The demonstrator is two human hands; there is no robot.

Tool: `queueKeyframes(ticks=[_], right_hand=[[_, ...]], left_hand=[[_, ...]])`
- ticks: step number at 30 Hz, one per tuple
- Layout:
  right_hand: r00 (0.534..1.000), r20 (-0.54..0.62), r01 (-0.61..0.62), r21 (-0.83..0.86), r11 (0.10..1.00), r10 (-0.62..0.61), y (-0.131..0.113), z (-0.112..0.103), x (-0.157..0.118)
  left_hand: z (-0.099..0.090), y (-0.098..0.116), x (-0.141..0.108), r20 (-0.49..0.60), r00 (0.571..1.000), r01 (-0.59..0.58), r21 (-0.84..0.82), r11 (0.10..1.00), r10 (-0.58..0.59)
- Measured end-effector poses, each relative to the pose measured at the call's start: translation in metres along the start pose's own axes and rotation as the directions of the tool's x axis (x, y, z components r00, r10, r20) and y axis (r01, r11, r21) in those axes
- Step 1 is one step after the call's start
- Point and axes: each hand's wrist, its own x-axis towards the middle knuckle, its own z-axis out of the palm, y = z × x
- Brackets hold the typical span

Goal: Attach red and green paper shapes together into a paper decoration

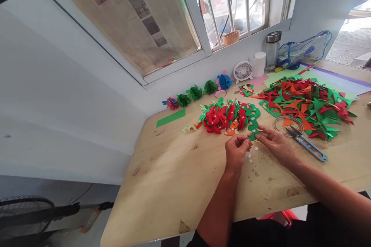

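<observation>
The left hand (235,147) is drawn almost closed, its thumb and fingertips brought together at the near end of a wavy green paper strip (254,124); whether anything is pinched between them cannot be told. By the right hand (276,146), the same end is held from the right between thumb and fingers, with little gap left. The strip seems to be steadied while its near end is worked on with the fingertips. For such thin paper, a light pinch and a steady right hand are judged to be called for, so that no bend is made.

The strip is placed at the fingertips, between the hands, and is stretched away from them to the far side. Small white squares are seen on it, and a few loose squares (250,156) are scattered on the table (162,177) just near of the fingertips. A heap of red and green cut shapes (217,117) is set far and left of the hands, while a larger scrap pile (307,102) and blue-handled snips (313,148) are placed to the right.
</observation>
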Motion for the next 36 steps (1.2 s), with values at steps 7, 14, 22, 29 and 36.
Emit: queueKeyframes(ticks=[7,14,22,29,36], right_hand=[[1.000,0.000,-0.014,0.028,1.000,0.014,-0.0001,-0.0030,0.0009],[0.996,0.043,-0.090,0.153,0.984,0.084,0.0039,-0.0055,0.0018],[0.990,0.093,-0.124,0.223,0.967,0.105,0.0070,-0.0082,0.0037],[0.984,0.158,-0.114,0.225,0.968,0.080,0.0046,-0.0077,0.0039],[0.991,0.091,-0.123,0.315,0.941,0.099,0.0067,-0.0100,0.0060]], left_hand=[[0.0010,0.0012,-0.0020,0.011,0.999,-0.045,0.033,0.998,0.045],[0.0008,-0.0005,-0.0018,0.053,0.996,-0.070,0.066,0.995,0.067],[0.0010,-0.0036,-0.0017,0.063,0.997,-0.054,0.076,0.996,0.049],[0.0011,-0.0040,0.0004,0.127,0.992,0.010,0.018,1.000,-0.012],[0.0002,-0.0040,-0.0022,0.126,0.992,-0.015,0.100,0.995,0.003]])
